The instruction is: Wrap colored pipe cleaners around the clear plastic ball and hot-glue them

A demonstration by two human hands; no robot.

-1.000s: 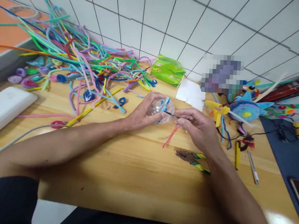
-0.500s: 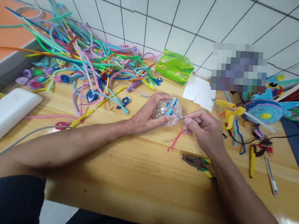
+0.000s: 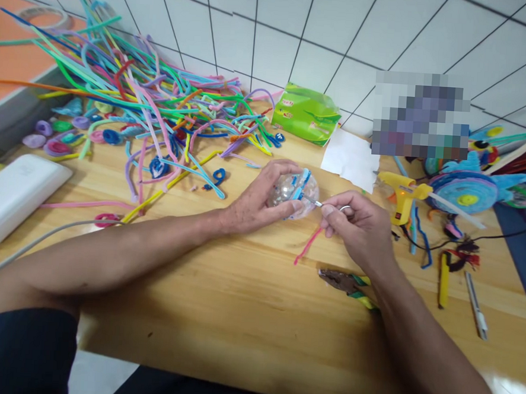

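Note:
My left hand [image 3: 263,194] curls around a clear ball [image 3: 283,192] with blue fuzzy strips across it, holding it just above or on the wooden table. From the right, my right hand [image 3: 350,220] grips small metal scissors [image 3: 317,204]. One finger ring shows by the knuckles, and the tip meets the ball near the blue strip. Most of the scissors is hidden in my fingers. Below this hand lies a thin pink strand [image 3: 307,248]. Pliers [image 3: 342,281] with green and yellow handles rest beside my right forearm.
Colourful pipe cleaners [image 3: 162,101] pile up at the back left, near a white power bank [image 3: 20,200]. Behind the ball are a green packet [image 3: 306,113] and white paper [image 3: 351,158]. A yellow glue gun [image 3: 401,193], a blue fish craft [image 3: 463,194] and a cutter knife [image 3: 476,305] lie right.
The view has shifted very slightly. Both hands stay in nearly the same place; the ball looks slightly turned, and the scissors' tip remains against it.

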